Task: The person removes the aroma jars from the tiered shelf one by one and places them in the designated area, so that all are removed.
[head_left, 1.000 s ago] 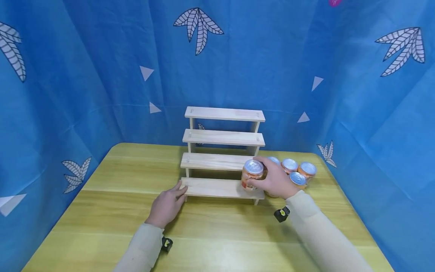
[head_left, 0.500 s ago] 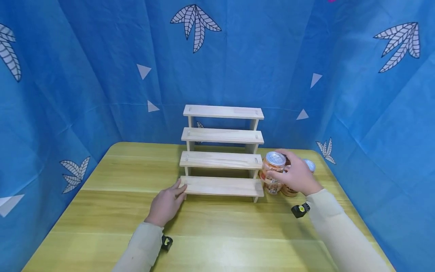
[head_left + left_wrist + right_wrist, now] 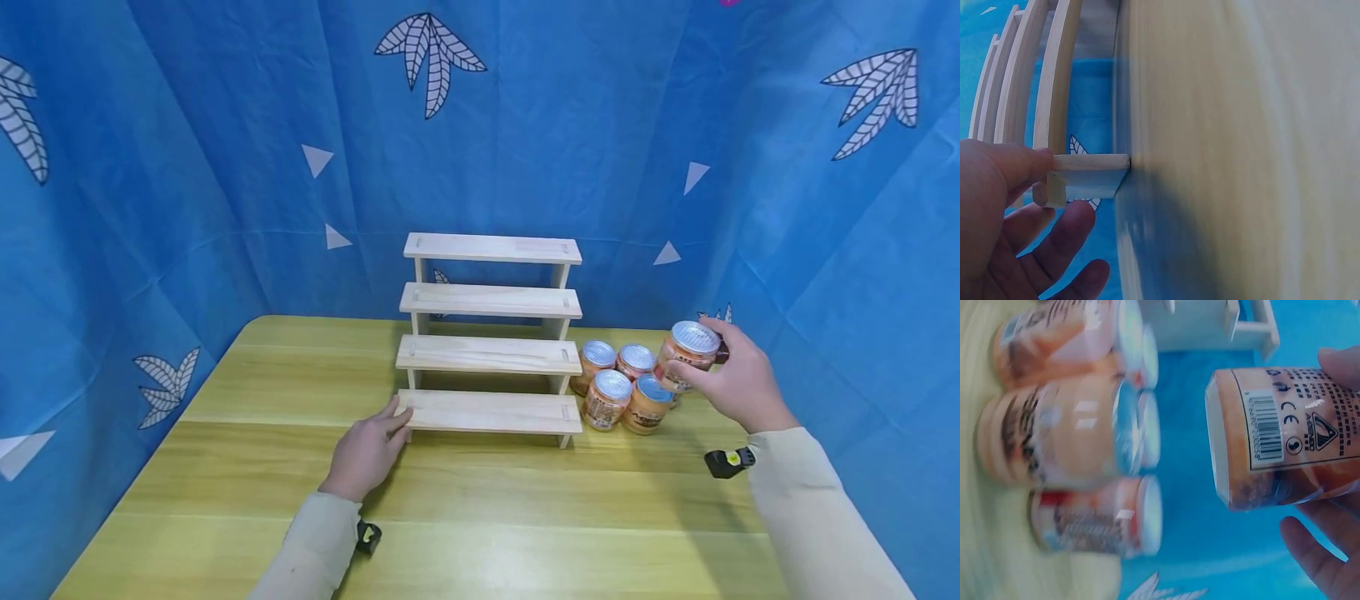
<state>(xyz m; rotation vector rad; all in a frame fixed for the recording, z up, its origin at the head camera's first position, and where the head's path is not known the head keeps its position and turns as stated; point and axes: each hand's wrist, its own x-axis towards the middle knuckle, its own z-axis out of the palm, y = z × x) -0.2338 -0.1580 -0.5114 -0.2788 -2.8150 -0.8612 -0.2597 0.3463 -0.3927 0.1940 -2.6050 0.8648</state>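
A pale wooden stepped rack (image 3: 491, 354) with several bare steps stands mid-table. My left hand (image 3: 390, 425) lies on the table, straight fingers touching the left end of the lowest step (image 3: 487, 412). In the left wrist view the left hand (image 3: 1063, 187) has its thumb (image 3: 1019, 165) against that step's end (image 3: 1091, 172). My right hand (image 3: 708, 358) grips an orange-labelled jar (image 3: 688, 354) with a silver lid, lifted just right of the jar group. In the right wrist view the held jar (image 3: 1285, 437) shows its barcode, with the right hand (image 3: 1329, 456) curled round it.
Several matching jars (image 3: 622, 387) stand clustered on the yellow wooden table (image 3: 480, 508), right of the rack; the right wrist view shows these jars (image 3: 1054, 440) blurred. Blue leaf-print cloth (image 3: 225, 167) walls the table on three sides.
My right hand has carried the jar from the lowest step's right end, rightward past the jar cluster and slightly up. The left hand has stayed put.
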